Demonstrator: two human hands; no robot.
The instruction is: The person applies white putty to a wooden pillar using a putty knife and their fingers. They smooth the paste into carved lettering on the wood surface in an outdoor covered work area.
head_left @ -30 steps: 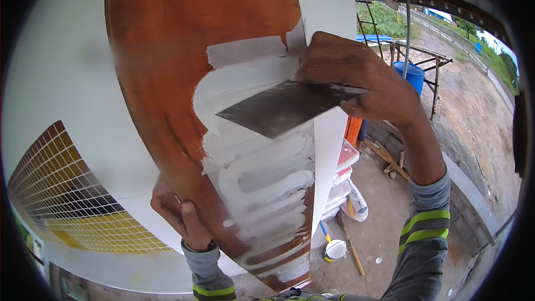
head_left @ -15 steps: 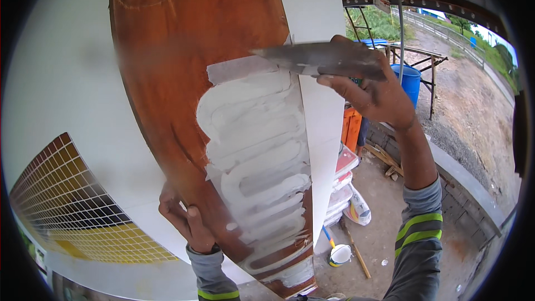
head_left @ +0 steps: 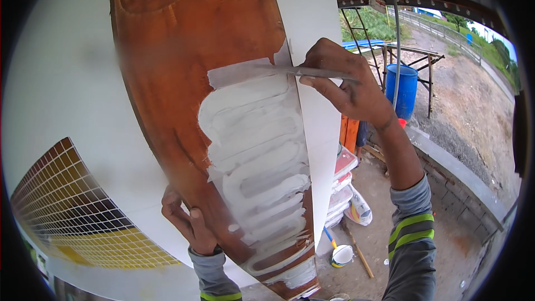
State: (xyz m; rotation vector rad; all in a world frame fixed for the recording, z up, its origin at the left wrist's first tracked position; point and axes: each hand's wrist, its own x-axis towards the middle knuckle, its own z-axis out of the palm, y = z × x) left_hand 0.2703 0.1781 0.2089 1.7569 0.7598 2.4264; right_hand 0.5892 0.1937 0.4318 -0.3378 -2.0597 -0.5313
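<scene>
A tall brown panel stands before me, its middle and lower part coated with white putty in wavy bands. My right hand is closed around a thin flat putty knife, seen nearly edge-on. The knife's blade lies across the panel's right edge, at the top of the coated area, where a thin greyish smear runs. Lower down, my left hand is at the panel's left edge with fingers curled and thumb raised. What those fingers hold, if anything, cannot be made out.
White wall flanks the panel, with a mosaic-like grid at lower left. To the right are stacked bags, a white-topped bucket, a wooden stick, a blue drum and a low block wall.
The putty knife has turned from showing its broad face to nearly edge-on, its blade now lower on the panel's right edge. My right forearm has shifted slightly left. My left hand has barely moved.
</scene>
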